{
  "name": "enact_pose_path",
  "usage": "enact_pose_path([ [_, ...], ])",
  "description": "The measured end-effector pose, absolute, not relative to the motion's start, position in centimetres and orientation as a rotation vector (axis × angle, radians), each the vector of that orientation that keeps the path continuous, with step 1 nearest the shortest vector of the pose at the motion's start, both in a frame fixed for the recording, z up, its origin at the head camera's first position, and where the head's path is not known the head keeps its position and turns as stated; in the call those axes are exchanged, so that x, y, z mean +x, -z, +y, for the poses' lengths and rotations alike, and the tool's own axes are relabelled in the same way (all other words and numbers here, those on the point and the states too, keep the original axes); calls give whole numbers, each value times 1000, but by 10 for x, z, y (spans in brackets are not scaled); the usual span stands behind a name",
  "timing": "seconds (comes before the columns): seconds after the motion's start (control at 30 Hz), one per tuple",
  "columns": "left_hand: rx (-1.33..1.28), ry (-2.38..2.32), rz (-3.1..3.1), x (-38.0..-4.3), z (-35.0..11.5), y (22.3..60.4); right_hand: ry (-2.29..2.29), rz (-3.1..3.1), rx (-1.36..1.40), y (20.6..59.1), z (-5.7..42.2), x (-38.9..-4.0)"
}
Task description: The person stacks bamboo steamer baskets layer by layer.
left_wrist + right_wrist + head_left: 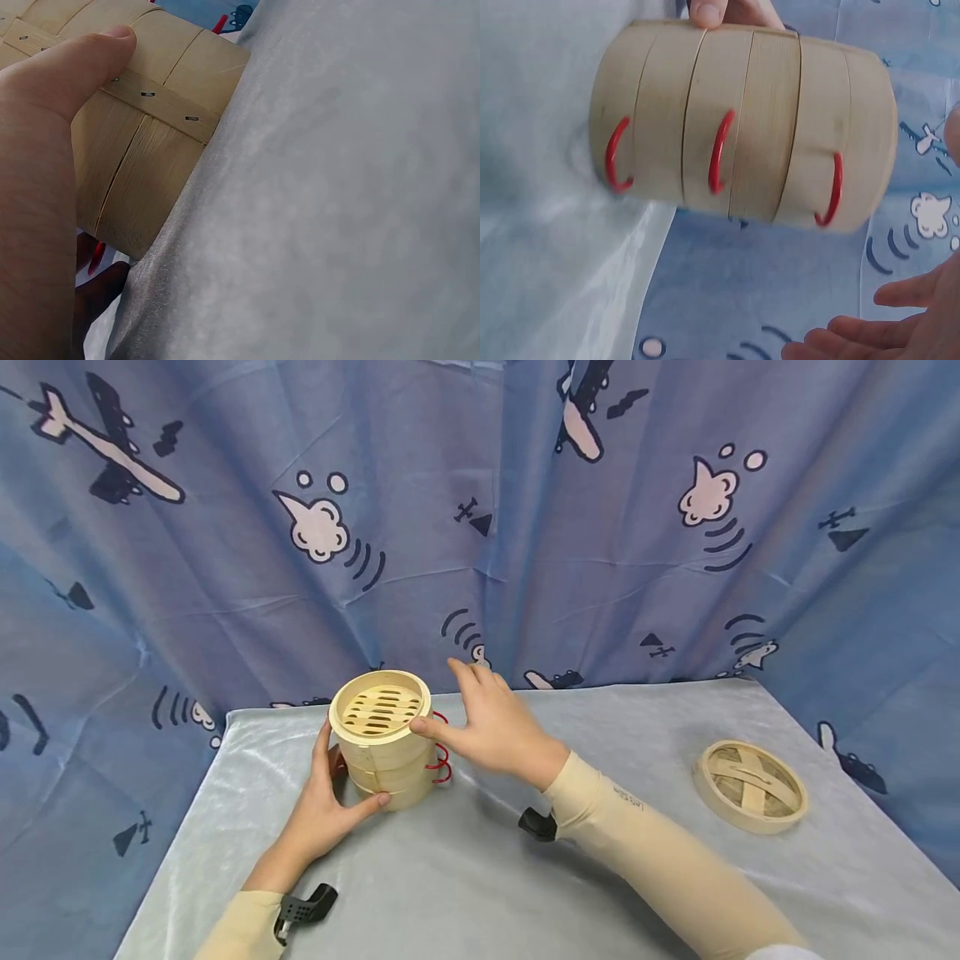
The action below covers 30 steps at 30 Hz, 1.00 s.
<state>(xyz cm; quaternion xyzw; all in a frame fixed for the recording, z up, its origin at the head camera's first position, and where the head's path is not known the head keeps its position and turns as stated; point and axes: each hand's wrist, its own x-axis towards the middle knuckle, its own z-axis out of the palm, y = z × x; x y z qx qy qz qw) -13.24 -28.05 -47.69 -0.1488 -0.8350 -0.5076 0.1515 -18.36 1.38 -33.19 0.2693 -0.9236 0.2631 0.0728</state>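
Observation:
A stack of three bamboo steamer baskets (390, 768) stands upright towards the left of the table, its slatted top tier uncovered. Small red loops (721, 154) stick out from its right side, one per tier. My left hand (322, 810) grips the lower part of the stack, thumb across the front and fingers round the far left side. In the left wrist view the thumb (97, 56) presses on the bamboo wall. Beside the upper right rim, my right hand (495, 727) is spread with nothing in it. The right wrist view shows its fingers (877, 330) apart from the steamer.
A round bamboo lid (750, 787) with a strap handle lies on the right of the table. Pale grey velvety cloth (450, 893) covers the tabletop. A blue curtain (420, 527) with printed airplanes hangs right behind the table's back edge.

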Motion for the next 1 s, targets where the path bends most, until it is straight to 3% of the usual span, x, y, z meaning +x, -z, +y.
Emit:
enact_pose_path([
  [1.0,-462,1423,-2380,-131,-279,475,-817,-2864,504,364,130,-177],
])
